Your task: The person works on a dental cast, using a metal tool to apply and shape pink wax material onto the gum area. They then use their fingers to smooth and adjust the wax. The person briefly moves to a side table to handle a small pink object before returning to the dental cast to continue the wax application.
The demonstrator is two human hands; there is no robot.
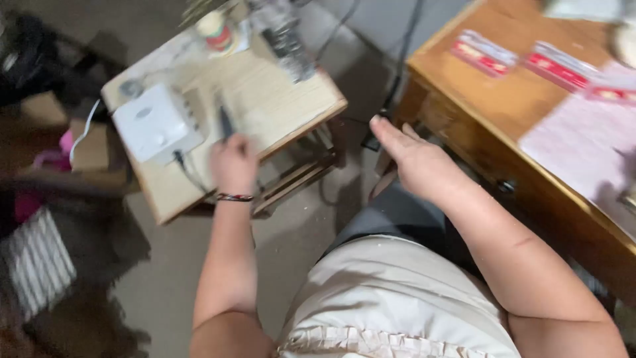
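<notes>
Two hands active: left hand (233, 164) grips dark tool (226, 123) on worktop (278, 99), box (154, 123) at 9 o'clock; right hand (414, 159) open, idle. Next: controlled tool placement.

The left hand (233, 162) rests on a small pale wooden table (291, 99), closed around a thin dark tool (226, 122), beside a white power strip (156, 122). The right hand (414, 159) hangs open, fingers extended, between this table and a larger brown desk (490, 113). The view is motion-blurred.
</notes>
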